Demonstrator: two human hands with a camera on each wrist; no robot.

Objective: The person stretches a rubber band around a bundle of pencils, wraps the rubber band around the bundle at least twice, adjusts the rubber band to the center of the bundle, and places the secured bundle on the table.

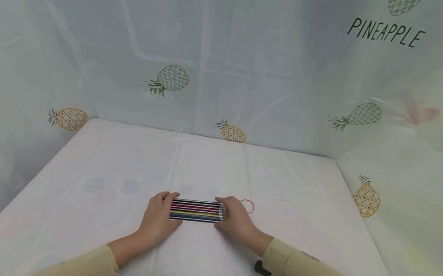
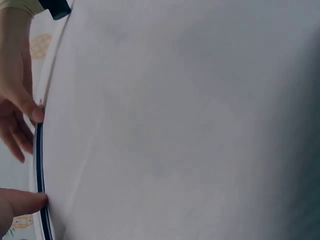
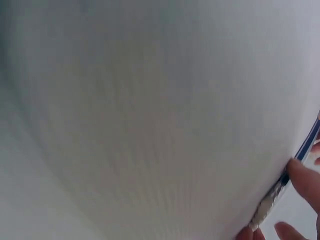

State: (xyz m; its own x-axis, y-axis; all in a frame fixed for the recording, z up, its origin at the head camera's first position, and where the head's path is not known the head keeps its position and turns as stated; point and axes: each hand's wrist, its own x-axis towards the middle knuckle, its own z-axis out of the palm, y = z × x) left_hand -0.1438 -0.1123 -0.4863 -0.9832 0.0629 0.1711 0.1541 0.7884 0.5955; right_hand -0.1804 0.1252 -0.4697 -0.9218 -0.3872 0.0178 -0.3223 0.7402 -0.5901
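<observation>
A row of pencils (image 1: 196, 211) lies crosswise on the white-covered table (image 1: 288, 195), side by side, between the person's two hands. The left hand (image 1: 159, 220) pinches its left end, thumb along the near edge and fingers at the far edge, so the pencils sit between them. The right hand (image 1: 237, 219) pinches the silvery right end the same way, thumb near and fingertips far, with the middle stretch of the row bare between both hands. In the left wrist view, the left thumb (image 2: 27, 201) touches the dark blue near side of the row; the remaining left fingers are mostly out of that view. A thin red loop (image 1: 253, 207) lies just beyond the right hand.
</observation>
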